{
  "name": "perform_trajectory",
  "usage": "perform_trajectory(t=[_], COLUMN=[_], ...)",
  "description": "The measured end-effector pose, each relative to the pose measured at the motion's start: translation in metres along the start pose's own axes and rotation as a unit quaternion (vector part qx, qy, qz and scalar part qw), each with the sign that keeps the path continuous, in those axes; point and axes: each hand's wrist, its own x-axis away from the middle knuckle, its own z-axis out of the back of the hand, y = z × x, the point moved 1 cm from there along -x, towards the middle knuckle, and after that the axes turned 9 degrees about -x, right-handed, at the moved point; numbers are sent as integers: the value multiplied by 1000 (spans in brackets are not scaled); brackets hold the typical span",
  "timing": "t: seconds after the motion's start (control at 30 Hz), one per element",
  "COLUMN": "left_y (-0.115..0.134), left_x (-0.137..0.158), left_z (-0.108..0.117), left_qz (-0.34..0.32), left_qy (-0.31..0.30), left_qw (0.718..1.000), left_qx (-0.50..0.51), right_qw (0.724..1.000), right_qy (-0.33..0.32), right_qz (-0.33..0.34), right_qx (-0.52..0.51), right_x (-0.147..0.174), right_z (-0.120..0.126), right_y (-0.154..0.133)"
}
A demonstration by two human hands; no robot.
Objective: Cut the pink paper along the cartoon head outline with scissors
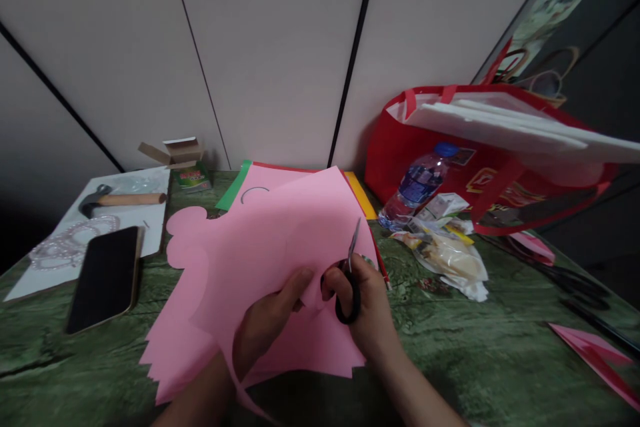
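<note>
- Scissors [355, 240]: gripped in my right hand [373, 300], fingers through the black handles, tip pointing up and away, over the right part of the sheet.
- Sheet [280, 233]: pink, held in my left hand [265, 330], thumb on top, other fingers mostly hidden; lies above the stack, in front of me.
- Sheet edges: rounded lobes at far left; a narrow strip [231, 363] curls down across my left forearm.
- Stack [175, 353]: stepped corners at near left; green [233, 190] and yellow [361, 195] edges protrude at the far side.
- Left margin: phone [104, 280] near the stack, a band of table [435, 363] between; hammer [133, 199] beyond.
- Right margin: wrappers [447, 257] and bottle [415, 187] before the red bag [387, 153].
- Room: widest stretch of table runs from my right forearm to the folded paper [593, 350].
- Far limit: wall [280, 67].
</note>
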Motion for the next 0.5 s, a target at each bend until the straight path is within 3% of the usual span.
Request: perform_trajectory(t=[0.27, 0.37, 0.5], left_y=[-5, -5, 5], left_x=[-3, -5, -5], left_z=[0, 1, 2], left_qz=[8, -19, -30], left_qy=[24, 36, 82], left_qw=[1000, 994, 966], left_qx=[14, 101, 243], right_qw=[1000, 999, 997], right_qy=[0, 3, -15], right_qz=[-15, -34, -45], right_qx=[-20, -26, -55], right_x=[0, 1, 3], right_z=[-1, -4, -11], right_y=[1, 0, -2])
